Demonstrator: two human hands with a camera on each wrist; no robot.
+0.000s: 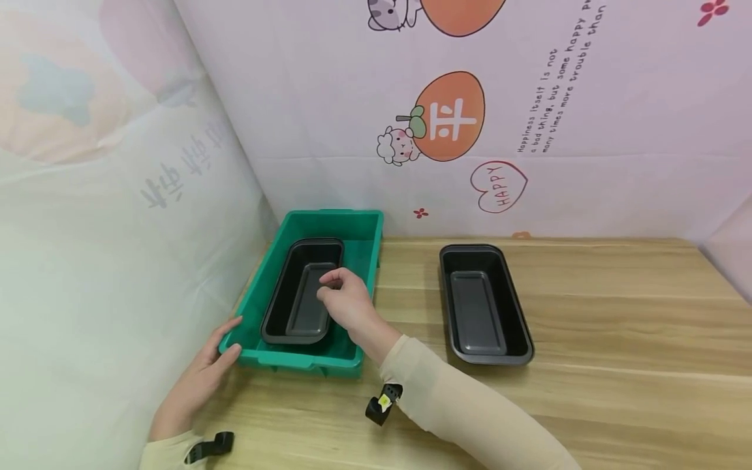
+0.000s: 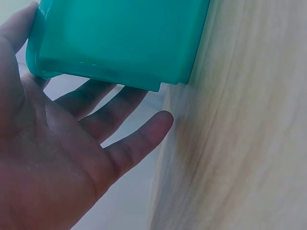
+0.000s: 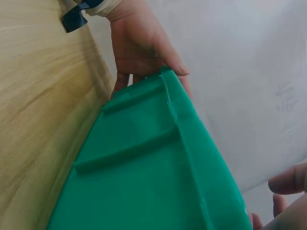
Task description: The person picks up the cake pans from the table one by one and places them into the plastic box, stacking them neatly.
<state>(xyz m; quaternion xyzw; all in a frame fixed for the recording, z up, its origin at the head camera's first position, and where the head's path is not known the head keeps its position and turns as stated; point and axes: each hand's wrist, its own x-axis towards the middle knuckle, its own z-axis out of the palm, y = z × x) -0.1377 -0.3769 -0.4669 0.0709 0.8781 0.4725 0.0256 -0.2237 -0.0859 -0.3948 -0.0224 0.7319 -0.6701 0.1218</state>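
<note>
A green plastic bin stands on the table at the left, with a dark loaf pan lying inside it. My left hand rests on the bin's near left corner. In the left wrist view its fingers lie fairly straight against the outer wall, the little finger free of it. Over the right side of that pan hovers my right hand, fingers loosely bent and nothing visible between them. Its fingers show only partly in the right wrist view. A second dark loaf pan stands right of the bin.
The wood-grain table runs off to the right. A printed cloth wall rises behind the bin, and another pale cloth wall stands close along its left side. Black straps with small devices sit on both wrists.
</note>
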